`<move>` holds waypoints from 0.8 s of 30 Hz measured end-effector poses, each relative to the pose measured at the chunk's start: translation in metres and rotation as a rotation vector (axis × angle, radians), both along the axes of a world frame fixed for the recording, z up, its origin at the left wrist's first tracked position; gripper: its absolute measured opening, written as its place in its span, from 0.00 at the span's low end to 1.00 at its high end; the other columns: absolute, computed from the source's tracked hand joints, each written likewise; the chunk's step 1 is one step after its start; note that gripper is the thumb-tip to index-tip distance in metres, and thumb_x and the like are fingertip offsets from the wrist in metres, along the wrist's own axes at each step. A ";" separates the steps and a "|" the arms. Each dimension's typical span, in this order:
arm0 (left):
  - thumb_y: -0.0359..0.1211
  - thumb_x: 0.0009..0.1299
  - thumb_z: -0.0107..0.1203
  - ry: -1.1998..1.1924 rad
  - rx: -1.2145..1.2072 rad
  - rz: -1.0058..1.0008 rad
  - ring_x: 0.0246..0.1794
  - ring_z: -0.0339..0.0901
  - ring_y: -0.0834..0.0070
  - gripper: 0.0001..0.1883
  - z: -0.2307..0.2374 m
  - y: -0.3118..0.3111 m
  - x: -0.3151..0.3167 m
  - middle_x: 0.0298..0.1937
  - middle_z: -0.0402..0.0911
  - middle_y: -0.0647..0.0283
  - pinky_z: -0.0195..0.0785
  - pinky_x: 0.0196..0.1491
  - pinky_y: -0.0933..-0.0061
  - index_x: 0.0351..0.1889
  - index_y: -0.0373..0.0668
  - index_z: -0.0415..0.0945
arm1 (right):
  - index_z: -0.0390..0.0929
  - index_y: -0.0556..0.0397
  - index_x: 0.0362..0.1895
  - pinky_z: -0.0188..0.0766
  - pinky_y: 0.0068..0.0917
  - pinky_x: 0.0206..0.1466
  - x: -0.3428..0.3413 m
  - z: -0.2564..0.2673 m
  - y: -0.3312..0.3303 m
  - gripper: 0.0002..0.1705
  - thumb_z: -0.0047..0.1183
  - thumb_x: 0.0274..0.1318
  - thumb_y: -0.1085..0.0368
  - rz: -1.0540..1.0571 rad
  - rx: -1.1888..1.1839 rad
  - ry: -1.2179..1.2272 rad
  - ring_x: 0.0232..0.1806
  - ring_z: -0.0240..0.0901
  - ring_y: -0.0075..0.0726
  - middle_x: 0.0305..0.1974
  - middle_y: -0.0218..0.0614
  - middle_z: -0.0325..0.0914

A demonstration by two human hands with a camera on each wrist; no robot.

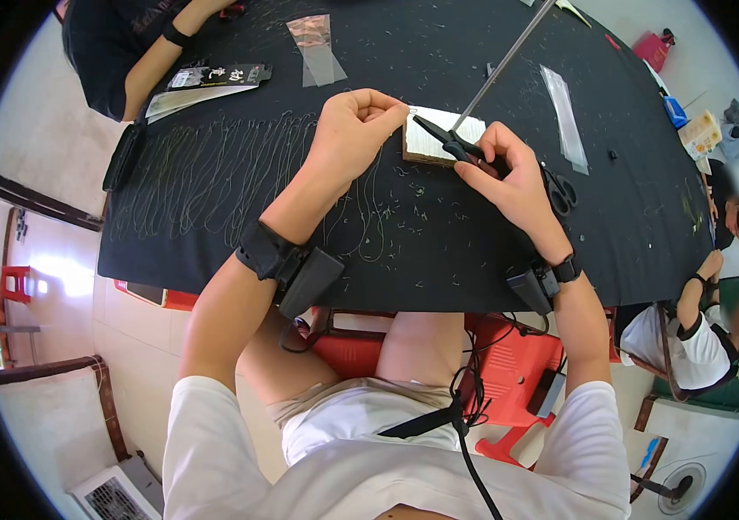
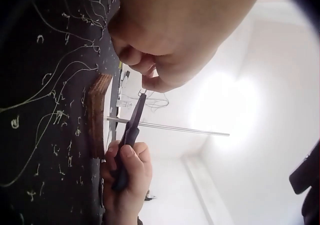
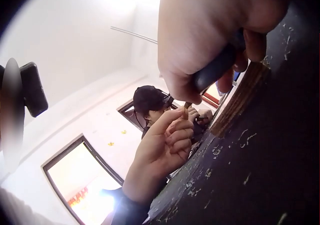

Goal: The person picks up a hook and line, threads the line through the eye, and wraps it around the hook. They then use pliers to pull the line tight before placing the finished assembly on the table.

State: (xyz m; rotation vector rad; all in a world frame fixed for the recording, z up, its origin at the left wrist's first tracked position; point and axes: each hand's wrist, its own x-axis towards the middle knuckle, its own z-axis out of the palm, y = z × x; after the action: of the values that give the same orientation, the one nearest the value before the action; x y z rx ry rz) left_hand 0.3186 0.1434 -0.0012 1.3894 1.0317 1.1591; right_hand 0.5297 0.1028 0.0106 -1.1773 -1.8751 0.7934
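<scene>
My left hand [image 1: 350, 134] pinches a small thin loop [image 2: 142, 91] between thumb and fingertips, with fine strands showing behind it. Black pliers [image 1: 435, 133] with a long tapered nose are gripped in my right hand [image 1: 512, 178], fingers curled round the handles. In the left wrist view, the pliers' tip meets the loop right at the left fingertips. Both hands are above a wooden block [image 1: 426, 159] with a ridged white top. A thin metal rod [image 1: 504, 65] rises from that block. In the right wrist view, the right hand hides most of the pliers.
Many looped cords [image 1: 205, 182] lie in a row at left on the black tablecloth [image 1: 439, 269]. Black-handled scissors [image 1: 562, 192] rest right of the right hand. Clear plastic sleeves [image 1: 565, 121] and a packet [image 1: 218, 76] lie farther back. Cord scraps litter the middle; other people sit around.
</scene>
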 end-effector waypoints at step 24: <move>0.34 0.64 0.54 -0.042 0.018 0.013 0.24 0.62 0.92 0.11 -0.002 0.000 0.002 0.27 0.75 0.72 0.50 0.25 0.90 0.38 0.34 0.76 | 0.59 0.48 0.23 0.56 0.13 0.27 0.002 -0.001 0.001 0.18 0.60 0.44 0.64 -0.006 0.028 -0.043 0.26 0.58 0.14 0.23 0.23 0.62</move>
State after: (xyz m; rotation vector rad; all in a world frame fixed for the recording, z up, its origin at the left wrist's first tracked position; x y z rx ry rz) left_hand 0.3209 0.1437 -0.0034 1.3691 1.0041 1.2047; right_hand 0.5318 0.1041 0.0093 -1.1904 -1.9108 0.7423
